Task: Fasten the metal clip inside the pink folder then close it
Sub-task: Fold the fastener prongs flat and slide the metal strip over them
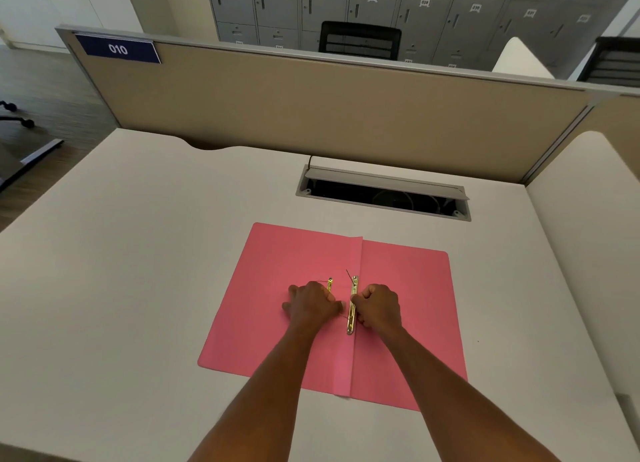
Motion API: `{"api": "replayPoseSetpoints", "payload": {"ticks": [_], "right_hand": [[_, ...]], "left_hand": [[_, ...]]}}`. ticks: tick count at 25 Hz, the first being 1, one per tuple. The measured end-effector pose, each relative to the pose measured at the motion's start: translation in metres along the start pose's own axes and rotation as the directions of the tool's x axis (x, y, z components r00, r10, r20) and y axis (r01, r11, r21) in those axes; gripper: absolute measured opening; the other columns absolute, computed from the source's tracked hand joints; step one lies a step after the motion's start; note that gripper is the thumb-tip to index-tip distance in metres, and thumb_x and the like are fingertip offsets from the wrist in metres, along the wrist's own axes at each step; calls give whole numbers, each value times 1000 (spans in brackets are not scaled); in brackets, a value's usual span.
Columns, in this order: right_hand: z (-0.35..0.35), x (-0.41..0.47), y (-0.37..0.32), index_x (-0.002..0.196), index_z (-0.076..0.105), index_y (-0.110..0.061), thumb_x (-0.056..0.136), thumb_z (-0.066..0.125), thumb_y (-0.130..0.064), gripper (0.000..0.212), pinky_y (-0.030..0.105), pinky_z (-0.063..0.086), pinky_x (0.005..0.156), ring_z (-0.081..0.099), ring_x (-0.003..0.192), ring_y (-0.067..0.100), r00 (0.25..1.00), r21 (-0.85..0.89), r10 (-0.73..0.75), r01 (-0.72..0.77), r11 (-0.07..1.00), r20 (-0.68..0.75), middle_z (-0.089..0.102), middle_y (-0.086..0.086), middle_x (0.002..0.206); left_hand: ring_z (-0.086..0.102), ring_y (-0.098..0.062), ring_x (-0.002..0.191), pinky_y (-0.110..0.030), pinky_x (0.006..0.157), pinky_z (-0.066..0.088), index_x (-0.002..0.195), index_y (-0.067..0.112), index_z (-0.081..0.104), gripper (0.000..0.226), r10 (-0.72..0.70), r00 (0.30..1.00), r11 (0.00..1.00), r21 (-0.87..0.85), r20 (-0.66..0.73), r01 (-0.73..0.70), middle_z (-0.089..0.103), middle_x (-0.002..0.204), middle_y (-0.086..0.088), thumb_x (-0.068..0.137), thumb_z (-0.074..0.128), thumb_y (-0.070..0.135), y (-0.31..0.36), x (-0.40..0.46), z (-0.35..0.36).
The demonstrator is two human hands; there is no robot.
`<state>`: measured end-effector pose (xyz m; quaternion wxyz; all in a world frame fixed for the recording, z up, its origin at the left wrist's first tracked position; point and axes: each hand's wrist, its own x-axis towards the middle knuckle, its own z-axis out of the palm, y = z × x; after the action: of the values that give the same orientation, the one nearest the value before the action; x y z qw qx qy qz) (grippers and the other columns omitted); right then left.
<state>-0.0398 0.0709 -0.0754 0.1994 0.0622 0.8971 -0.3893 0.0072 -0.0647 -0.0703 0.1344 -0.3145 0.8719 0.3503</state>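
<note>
**Both hands work the clip at the spine of the open folder**

Head view: the pink folder [408,288] lies opened flat on the counter [138,254], nearer the front edge than the back, and about midway between the left and right edges. Lying open like this, it leaves the inside of the spine exposed, which is where the clip belongs.

The clip [352,309], a gold metal strip, runs along the fold, just right of the crease. A second short gold piece [330,284] shows left of it, beside the left hand [313,306]; a thin prong rises at a tilt near the strip's far end, so the fastener does not look closed yet.

The left hand's fingers are curled and pressed together over the short piece, apparently pinching it, though the grip itself is hidden. The right hand [379,307] is fisted against the strip's right side, fingers curled tight, probably to steady it while the other part is fitted; whether it pinches the metal I cannot tell.

Both covers are flat, so closing is still to come.
</note>
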Motion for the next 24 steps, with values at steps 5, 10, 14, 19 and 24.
{"api": "replayPoseSetpoints", "payload": {"ticks": [5,10,14,19,24], "right_hand": [[0,0,1,60,62,-19,64,65,-30,12,46,62,62,69,57,25,1000,-11,6,-6,1000,18,70,3,59],[3,5,4,61,62,-18,67,66,-30,14,45,61,63,69,57,25,1000,-32,0,0,999,12,70,4,60],[2,7,5,65,64,-17,72,70,-29,15,44,61,63,69,53,25,1000,-33,-15,16,999,21,70,5,59],[-7,16,-9,80,66,-19,78,75,-24,10,26,49,60,64,65,10,975,-43,-220,218,975,-43,67,-6,71],[-16,31,-26,80,70,-20,78,71,-15,6,26,52,65,67,68,9,939,-122,-344,344,931,23,70,-6,72]], "left_hand": [[42,-27,116,-40,79,33,95,18,69,50,4,999,996,84,-43,0,68,100,-4,65,77,56,4,0,0],[43,-27,118,-42,83,34,106,16,62,68,18,996,974,225,-86,2,64,110,-6,65,72,69,9,-1,4],[45,-26,116,-42,85,34,109,18,62,73,16,996,950,313,-93,14,65,110,-4,65,66,76,12,1,6],[47,-27,117,-44,89,34,114,20,61,69,19,997,934,358,-74,9,67,111,-2,69,66,71,18,-1,4],[47,-27,117,-46,92,33,117,21,61,66,22,999,923,384,-45,-3,67,112,-3,70,67,68,19,-1,4]]}}
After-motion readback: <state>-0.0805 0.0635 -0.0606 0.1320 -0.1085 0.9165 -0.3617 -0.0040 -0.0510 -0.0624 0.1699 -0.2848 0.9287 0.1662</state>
